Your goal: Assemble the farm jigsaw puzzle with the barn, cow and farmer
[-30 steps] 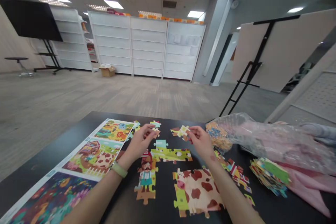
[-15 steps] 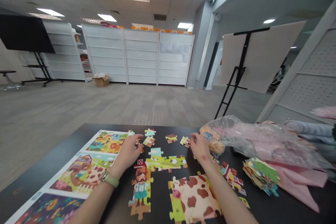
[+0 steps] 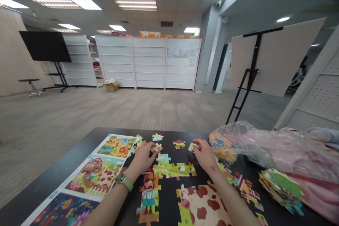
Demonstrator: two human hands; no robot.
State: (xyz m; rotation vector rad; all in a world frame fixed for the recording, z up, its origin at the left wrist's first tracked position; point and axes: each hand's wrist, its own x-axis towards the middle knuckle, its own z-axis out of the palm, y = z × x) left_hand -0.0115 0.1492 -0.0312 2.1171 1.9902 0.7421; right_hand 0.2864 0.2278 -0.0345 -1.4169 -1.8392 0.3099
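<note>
My left hand (image 3: pixel 141 157) pinches a small jigsaw piece (image 3: pixel 158 147) at its fingertips, just above a joined green meadow section with sheep (image 3: pixel 172 170). My right hand (image 3: pixel 205 155) holds a pale green piece (image 3: pixel 191 147) near a loose brown piece (image 3: pixel 179 144). A joined farmer section (image 3: pixel 148 194) lies below my left wrist, and a cow-patterned section (image 3: pixel 202 204) lies by my right forearm. Left of them is a printed picture sheet (image 3: pixel 95 173) with farm scenes. A watch-like band (image 3: pixel 124 182) circles my left wrist.
A clear plastic bag of pieces (image 3: pixel 222 146) and pink cloth (image 3: pixel 317 169) lie at the right of the black table (image 3: pixel 79 155), beside a stack of pieces (image 3: pixel 280 190). Beyond the table's far edge are carpet, white shelving and an easel board (image 3: pixel 278 56).
The view has levelled and risen, so the table sits lower in the picture. My right hand now holds the pale piece, and the brown piece lies apart from it.
</note>
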